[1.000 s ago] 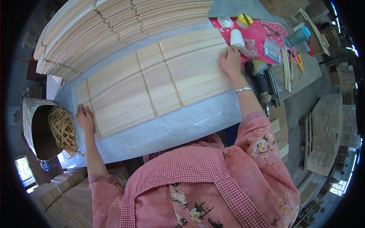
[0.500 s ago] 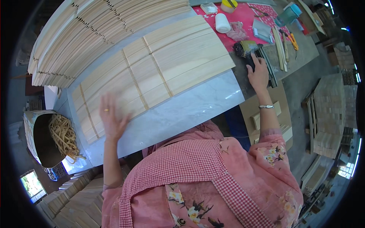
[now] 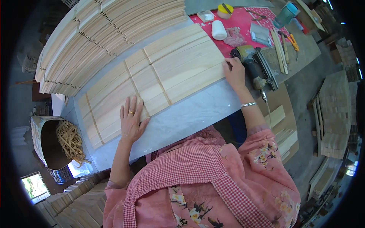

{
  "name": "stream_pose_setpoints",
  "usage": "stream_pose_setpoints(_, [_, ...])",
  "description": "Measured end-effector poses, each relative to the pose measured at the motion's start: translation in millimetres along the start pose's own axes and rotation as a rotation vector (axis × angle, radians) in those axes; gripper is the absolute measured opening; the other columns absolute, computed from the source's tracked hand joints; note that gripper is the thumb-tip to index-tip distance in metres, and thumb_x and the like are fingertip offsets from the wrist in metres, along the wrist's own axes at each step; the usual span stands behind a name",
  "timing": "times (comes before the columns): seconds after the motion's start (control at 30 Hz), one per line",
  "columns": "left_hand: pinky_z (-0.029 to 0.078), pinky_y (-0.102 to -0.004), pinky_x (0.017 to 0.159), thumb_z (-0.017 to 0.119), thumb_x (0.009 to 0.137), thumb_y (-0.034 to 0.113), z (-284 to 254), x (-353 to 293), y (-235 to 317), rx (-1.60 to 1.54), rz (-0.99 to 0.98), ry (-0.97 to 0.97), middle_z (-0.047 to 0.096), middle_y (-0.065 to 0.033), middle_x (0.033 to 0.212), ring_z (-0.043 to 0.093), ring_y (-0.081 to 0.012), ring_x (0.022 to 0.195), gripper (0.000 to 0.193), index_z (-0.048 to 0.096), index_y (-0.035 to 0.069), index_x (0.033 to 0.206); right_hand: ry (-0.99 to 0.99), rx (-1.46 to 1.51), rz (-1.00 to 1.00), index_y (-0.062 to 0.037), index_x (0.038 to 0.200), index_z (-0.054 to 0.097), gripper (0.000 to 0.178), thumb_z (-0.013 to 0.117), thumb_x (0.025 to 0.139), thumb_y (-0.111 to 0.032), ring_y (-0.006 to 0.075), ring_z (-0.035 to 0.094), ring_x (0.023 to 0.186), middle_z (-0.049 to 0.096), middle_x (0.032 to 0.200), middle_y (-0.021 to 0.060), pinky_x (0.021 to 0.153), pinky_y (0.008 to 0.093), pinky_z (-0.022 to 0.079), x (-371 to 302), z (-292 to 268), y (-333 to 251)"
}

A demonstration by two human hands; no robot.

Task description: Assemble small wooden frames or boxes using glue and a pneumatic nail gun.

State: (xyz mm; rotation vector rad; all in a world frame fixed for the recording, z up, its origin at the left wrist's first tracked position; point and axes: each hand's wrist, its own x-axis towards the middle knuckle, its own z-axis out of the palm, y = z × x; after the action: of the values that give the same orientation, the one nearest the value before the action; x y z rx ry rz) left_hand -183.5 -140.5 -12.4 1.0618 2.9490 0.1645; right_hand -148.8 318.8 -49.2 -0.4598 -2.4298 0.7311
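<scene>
In front of me, a pale wooden panel (image 3: 182, 62) of long slats lies flat on a grey-white marbled tabletop (image 3: 197, 104), with several narrow tan lines running across it. My left hand (image 3: 131, 121) rests flat on its near edge, left of the middle, fingers stretched out and holding nothing. At the panel's right end, my right hand (image 3: 235, 74) has its fingers bent around the near corner. Just beyond that hand lies a nail gun (image 3: 253, 62) with an air hose, apart from my fingers.
Tall stacks of thin wooden slats (image 3: 87, 49) stand behind the panel. A white bottle (image 3: 219, 30), a yellow-lidded tub (image 3: 225, 10) and a cloth (image 3: 234, 37) sit on a pink mat. Farther right are a hammer (image 3: 283, 43) and orange-handled pliers (image 3: 292, 41). An open bag (image 3: 49, 144) holds tan bands.
My right hand has left the nail gun and moved left to the panel's end. My left hand has shifted right and settled on the panel's near edge.
</scene>
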Motion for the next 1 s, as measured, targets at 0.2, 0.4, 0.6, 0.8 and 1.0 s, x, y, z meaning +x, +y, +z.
stream_pose_setpoints(0.2, [0.016,-0.0544,0.122,0.058,0.095,0.047,-0.3,0.7,-0.9,0.007,-0.007,-0.018,0.028,-0.0102,0.166,0.017,-0.035,0.156,0.069,0.043,0.013,0.154,0.083,-0.14,-0.113,-0.0037,0.115,0.068,0.029,0.069,0.086,-0.012,0.0307,0.063,0.084,0.065,0.101,0.0132,0.075,0.0389,0.053,8.7,-35.9,-14.0])
stream_pose_setpoints(0.4, [0.014,-0.0542,0.123,0.056,0.096,0.049,2.2,-0.9,-1.1,-0.004,-0.007,-0.014,0.027,-0.01,0.167,0.016,-0.0349,0.156,0.069,0.044,0.012,0.153,-0.109,-0.552,0.185,-0.0111,0.131,0.063,0.043,0.069,0.09,-0.023,0.033,0.065,0.086,0.065,0.102,0.0146,0.074,0.0435,0.055,-8.1,-77.7,22.3])
stream_pose_setpoints(0.6, [0.013,-0.0543,0.123,0.054,0.096,0.05,2.5,-0.4,-0.7,-0.005,-0.006,-0.018,0.027,-0.0104,0.167,0.016,-0.0356,0.156,0.07,0.044,0.01,0.153,-0.065,-0.637,0.305,-0.0148,0.137,0.06,0.049,0.069,0.091,-0.028,0.0343,0.066,0.089,0.066,0.106,0.0149,0.073,0.0445,0.056,0.7,-83.2,37.0])
stream_pose_setpoints(0.8, [0.013,-0.0545,0.123,0.053,0.096,0.049,2.2,3.5,-1.7,-0.005,0.0,-0.021,0.027,-0.0117,0.167,0.017,-0.0368,0.156,0.07,0.044,0.009,0.153,0.107,-0.83,0.218,-0.0102,0.131,0.063,0.046,0.071,0.088,-0.025,0.0362,0.062,0.101,0.065,0.116,0.0154,0.086,0.0441,0.053,28.8,-91.1,77.3])
stream_pose_setpoints(1.0, [0.013,-0.0546,0.122,0.054,0.096,0.049,2.2,0.8,-0.3,-0.004,-0.006,-0.025,0.028,-0.0128,0.166,0.018,-0.0375,0.155,0.07,0.045,0.009,0.152,0.094,-0.243,-0.102,-0.0085,0.135,0.058,0.056,0.074,0.082,-0.019,0.0355,0.059,0.112,0.061,0.127,0.0166,0.096,0.0439,0.05,98.1,-23.1,26.6])
